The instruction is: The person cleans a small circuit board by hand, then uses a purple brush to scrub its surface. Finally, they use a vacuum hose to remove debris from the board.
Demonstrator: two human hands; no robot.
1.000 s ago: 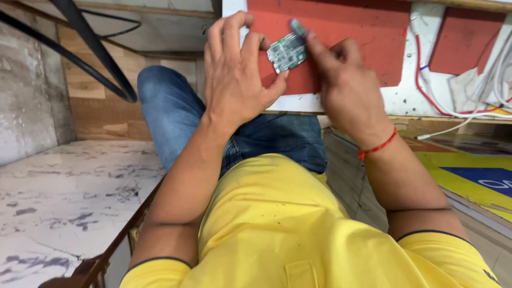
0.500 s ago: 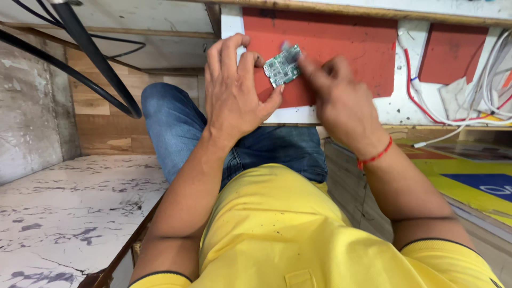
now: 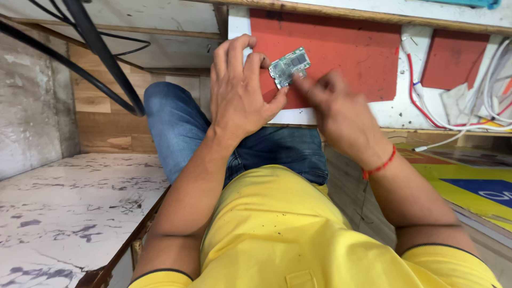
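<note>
My left hand (image 3: 237,93) pinches the small circuit board (image 3: 289,66) at its left edge, above the red mat (image 3: 346,58). My right hand (image 3: 336,109), blurred, touches the board's lower right corner; its grip I cannot tell. The board looks bare, the work unfinished. White cables (image 3: 469,114) lie at three o'clock, black cables (image 3: 96,58) at nine; nothing blocks.

The scene is bright and evenly lit by soft, diffuse light, with no hard glare. Colours read strongly on the red mat (image 3: 341,48) and the yellow shirt (image 3: 298,234). The right hand (image 3: 341,109) is smeared by motion blur, its fingers indistinct, while the left hand (image 3: 240,90) and the small circuit board (image 3: 289,66) stay fairly sharp. Only faint shadows lie under the hands. Straight lines bow slightly toward the frame edges.
</note>
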